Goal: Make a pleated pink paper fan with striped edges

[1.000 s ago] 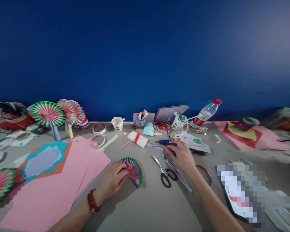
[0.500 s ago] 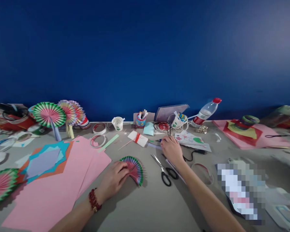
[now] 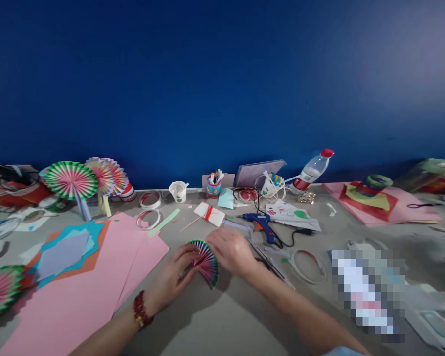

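A half-opened pleated paper fan [image 3: 208,267], pink and purple with a green edge, is held low over the table. My left hand [image 3: 181,269], with a red bead bracelet on the wrist, is closed on the fan's inner end. At the fan's upper right edge is my right hand [image 3: 232,249], blurred, its fingers bent and close together; whether they grip the pleats I cannot tell. Just right of it lies a blue glue gun [image 3: 263,225] with a black cord. Scissors [image 3: 267,262] lie partly hidden behind my right forearm.
Pink paper sheets [image 3: 96,277] cover the left, with blue and orange pieces on top. Finished round fans [image 3: 71,180] stand behind them. Tape rolls [image 3: 148,219], a paper cup [image 3: 178,191], a pen pot [image 3: 214,188] and a tilted bottle [image 3: 313,173] line the back.
My right hand has left the glue gun's spot and moved left and nearer to the fan's edge. The glue gun now shows fully. My left hand still holds the fan.
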A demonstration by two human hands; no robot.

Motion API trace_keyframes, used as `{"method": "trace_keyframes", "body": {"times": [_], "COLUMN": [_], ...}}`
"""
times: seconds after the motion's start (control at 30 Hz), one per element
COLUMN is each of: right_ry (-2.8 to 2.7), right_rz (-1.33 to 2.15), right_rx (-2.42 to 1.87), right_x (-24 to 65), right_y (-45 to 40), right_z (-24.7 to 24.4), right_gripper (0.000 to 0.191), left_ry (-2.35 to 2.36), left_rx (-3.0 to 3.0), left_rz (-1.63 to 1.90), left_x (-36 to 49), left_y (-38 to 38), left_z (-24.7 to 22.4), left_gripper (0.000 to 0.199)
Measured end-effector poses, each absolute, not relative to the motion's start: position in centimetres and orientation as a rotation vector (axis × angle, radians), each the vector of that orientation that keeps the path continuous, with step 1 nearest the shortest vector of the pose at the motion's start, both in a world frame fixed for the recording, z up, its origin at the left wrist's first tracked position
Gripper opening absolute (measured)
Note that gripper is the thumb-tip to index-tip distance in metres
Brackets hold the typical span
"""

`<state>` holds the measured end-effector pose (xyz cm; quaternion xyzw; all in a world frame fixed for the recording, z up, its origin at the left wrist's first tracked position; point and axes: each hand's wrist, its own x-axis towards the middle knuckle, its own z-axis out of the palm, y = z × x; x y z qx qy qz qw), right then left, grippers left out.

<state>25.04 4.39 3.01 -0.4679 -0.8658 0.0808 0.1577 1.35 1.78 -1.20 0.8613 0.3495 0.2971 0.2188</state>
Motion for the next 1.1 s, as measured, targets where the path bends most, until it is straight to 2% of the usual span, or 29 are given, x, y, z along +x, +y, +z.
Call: {"method": "trace_keyframes", "body": {"times": [0.03, 0.17, 0.4, 0.5, 0.6, 0.67, 0.77, 0.87, 1.1], "right_ry": [-2.485, -2.294, -2.129, -1.944, -1.934, -1.991, -2.107, -2.276, -2.382], "right_rz": [0.101, -0.071, -0.100, 0.221, 0.660, 0.713, 0.635, 0.317, 0.264], "right_rx": [-1.483, -1.859, -1.939, -1.711, -1.364, -1.242, -1.299, -1.740, -2.000], "right_x": [25.9, 31.3, 34.9, 32.7, 29.1, 27.3, 27.4, 29.9, 31.8], "right_y": [5.0, 7.7, 8.0, 7.3, 6.4, 6.2, 6.9, 8.2, 10.1], "right_z": [3.0, 1.7, 1.4, 2.3, 2.4, 1.9, 1.0, 0.2, -0.7], "right_gripper": [0.030, 0.020, 0.019, 0.019, 0.019, 0.021, 0.025, 0.033, 0.017], "left_ry": [0.936, 0.887, 0.842, 0.878, 0.832, 0.759, 0.834, 1.036, 1.287], "left_rx": [2.392, 2.459, 2.325, 2.050, 1.610, 1.379, 1.205, 1.206, 1.310], "left_rz": [0.816, 0.815, 0.835, 0.889, 0.860, 0.822, 0.772, 0.760, 0.744], "left_x": [1.5, 1.9, 2.8, 4.1, 6.2, 7.4, 7.6, 5.9, 0.6], "left_y": [1.8, 1.8, 2.3, 3.3, 4.7, 5.6, 6.8, 7.8, 11.5], "left_z": [-1.1, -1.2, -0.7, 0.2, 0.6, 0.3, -0.6, -1.3, -1.7], "left_gripper": [0.021, 0.018, 0.017, 0.023, 0.052, 0.054, 0.051, 0.049, 0.035]}}
